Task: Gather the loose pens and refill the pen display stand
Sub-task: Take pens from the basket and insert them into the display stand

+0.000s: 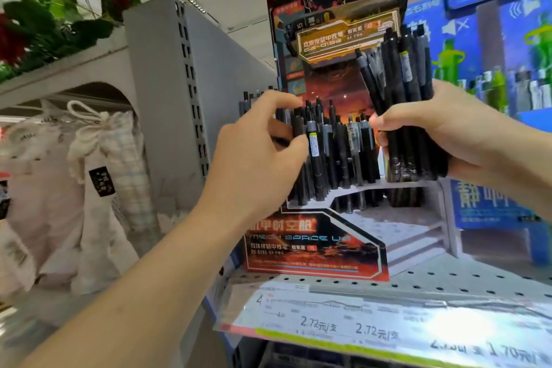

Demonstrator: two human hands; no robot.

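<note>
Pens [397, 92] bundled upright in right hand [442, 134]; left hand [257, 152] pinches standing pen [313, 146] in stand [316, 245].

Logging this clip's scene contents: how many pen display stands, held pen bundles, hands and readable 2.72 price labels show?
Pen display stand: 1
Pen bundle, held in right hand: 1
Hands, with left hand at the stand's pens: 2
Price labels reading 2.72: 2
Total: 6
</note>
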